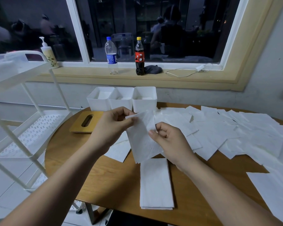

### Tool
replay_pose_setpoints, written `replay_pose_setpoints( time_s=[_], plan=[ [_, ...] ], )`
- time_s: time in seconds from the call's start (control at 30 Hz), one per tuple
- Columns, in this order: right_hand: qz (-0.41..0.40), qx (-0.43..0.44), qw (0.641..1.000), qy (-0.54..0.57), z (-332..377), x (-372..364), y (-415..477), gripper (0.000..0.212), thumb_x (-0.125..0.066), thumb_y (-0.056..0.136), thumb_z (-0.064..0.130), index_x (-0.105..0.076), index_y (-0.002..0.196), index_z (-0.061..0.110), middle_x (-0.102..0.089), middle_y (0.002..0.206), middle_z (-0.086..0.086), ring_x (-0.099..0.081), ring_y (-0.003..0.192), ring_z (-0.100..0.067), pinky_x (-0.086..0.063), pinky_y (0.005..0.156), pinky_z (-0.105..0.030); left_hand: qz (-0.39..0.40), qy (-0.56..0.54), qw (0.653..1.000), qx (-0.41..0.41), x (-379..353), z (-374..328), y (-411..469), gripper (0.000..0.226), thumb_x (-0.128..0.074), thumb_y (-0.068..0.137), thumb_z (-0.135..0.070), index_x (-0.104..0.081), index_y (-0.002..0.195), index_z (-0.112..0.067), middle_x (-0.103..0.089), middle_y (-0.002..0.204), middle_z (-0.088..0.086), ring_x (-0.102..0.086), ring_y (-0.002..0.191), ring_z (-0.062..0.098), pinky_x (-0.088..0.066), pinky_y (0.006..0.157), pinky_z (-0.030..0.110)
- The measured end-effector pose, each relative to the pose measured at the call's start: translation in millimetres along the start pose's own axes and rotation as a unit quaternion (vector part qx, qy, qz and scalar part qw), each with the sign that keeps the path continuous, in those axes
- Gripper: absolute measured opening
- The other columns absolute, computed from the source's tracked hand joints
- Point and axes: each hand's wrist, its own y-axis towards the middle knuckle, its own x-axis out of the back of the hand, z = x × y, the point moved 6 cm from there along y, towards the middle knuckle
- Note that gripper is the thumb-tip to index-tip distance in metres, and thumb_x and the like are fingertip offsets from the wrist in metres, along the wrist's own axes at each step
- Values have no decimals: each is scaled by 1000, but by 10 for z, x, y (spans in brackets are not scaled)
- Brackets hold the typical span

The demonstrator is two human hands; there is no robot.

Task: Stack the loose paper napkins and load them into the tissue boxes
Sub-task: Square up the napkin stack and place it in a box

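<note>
Item one: the round wooden bench [108, 176] carries the tissue boxes [121, 103], three white open-topped tubs set side by side at its far edge. All positions below are taken from these boxes.

Item two: a white tiered cart [10, 75] stands off the bench, to the left of the boxes.

Item three: the loose napkins [227, 132] lie spread and overlapping on the bench, from just beside the right-hand box out to the right and toward me. One more sheet lies nearer me than the boxes, partly under my left wrist.

Item four: the stack [155, 183], squared and several sheets deep, lies flat well nearer me than the boxes, close to the bench's near edge.

Item five: a wooden lid [82, 124] with an oval slot lies flat just left of the boxes and slightly nearer me.

Item six: one napkin [140, 141] hangs above the bench, in front of the boxes and apart from them. My left hand [109, 128] pinches its upper left corner between thumb and fingertips. My right hand [171, 141] pinches its right edge, fingers curled.

Item seven: white material shows inside the boxes; I cannot tell how much.

Item eight: behind the boxes, on the window sill [88, 75], stand a water bottle [111, 56], a cola bottle [139, 57] and, further left, a pump bottle [48, 54].
</note>
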Motion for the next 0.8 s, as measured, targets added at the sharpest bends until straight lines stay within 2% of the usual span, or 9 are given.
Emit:
replay_pose_setpoints(
  time_s=[0.1, 0.23, 0.37, 0.47, 0.53, 0.6, 0.67, 0.73, 0.8],
  plan=[
    [3, 6, 1000, -5, -8, 4, -4, 15, -63, 109, 31, -72, 109, 19, -81, 104, 5, -78, 98, -13, -63, 92, -53, 6, 6, 1000, -3, -10, -9, -8, 9, -77, 100, -20, -77, 96, -12, -78, 93, 0, -72, 86, 13, -60, 83, 33],
    [6, 13, 1000, -13, -7, -35, -19, 17, -63, 109, 33, -71, 108, 19, -80, 102, 6, -77, 97, -13, -63, 90, -51, -4, 11, 1000, -8, -20, 3, -6, 11, -78, 99, -23, -77, 95, -13, -78, 94, -2, -73, 89, 13, -61, 84, 35],
    [-5, -2, 1000, 3, -39, -57, -22, 17, -63, 109, 32, -71, 105, 17, -80, 96, 0, -76, 92, -25, -60, 90, -55, -10, 1, 1000, -10, -28, 6, -14, 11, -78, 99, -23, -76, 94, -13, -78, 92, -2, -70, 84, 10, -56, 78, 33],
    [-23, 11, 1000, -12, -69, -52, -5, 19, -65, 106, 40, -71, 101, 22, -76, 93, -10, -71, 93, -37, -58, 86, -60, -7, -1, 1000, -15, -32, -11, -17, 12, -78, 99, -23, -76, 94, -13, -78, 92, 0, -69, 83, 11, -55, 77, 32],
    [-45, 19, 998, -36, -90, -13, 8, 18, -68, 104, 43, -70, 101, 25, -75, 96, -1, -69, 94, -23, -60, 84, -53, -5, -2, 1000, -20, -31, -30, -26, 13, -79, 98, -22, -76, 94, -11, -78, 90, 1, -70, 82, 10, -55, 75, 28],
    [-54, 19, 998, -41, -103, 17, 14, 21, -74, 98, 49, -65, 110, 34, -70, 107, 17, -65, 104, -4, -62, 85, -38, 2, -13, 1000, -22, -24, -32, -35, 14, -80, 98, -21, -75, 94, -8, -78, 89, 1, -70, 82, 10, -56, 74, 25],
    [-22, 14, 1000, -11, -103, 8, 3, 47, -81, 90, 55, -54, 126, 42, -63, 123, 25, -60, 117, 3, -60, 94, -35, 19, -32, 999, -23, -28, -29, -46, 15, -80, 97, -19, -75, 95, -6, -77, 90, 3, -70, 82, 12, -57, 74, 26],
    [23, -3, 998, 52, -105, -22, -17, 60, -82, 89, 53, -49, 138, 44, -66, 132, 18, -63, 124, -5, -61, 100, -43, 37, -50, 998, -21, -46, -30, -51, 17, -80, 96, -17, -73, 97, -1, -75, 89, 4, -69, 82, 12, -57, 72, 25],
    [65, -32, 990, 117, -102, -64, -68, 52, -79, 97, 41, -53, 141, 35, -73, 129, 7, -71, 121, -15, -61, 102, -50, 43, -66, 997, -12, -60, -13, -50, 19, -81, 95, -16, -72, 100, 0, -75, 92, 5, -70, 84, 15, -59, 74, 28]
  ],
)
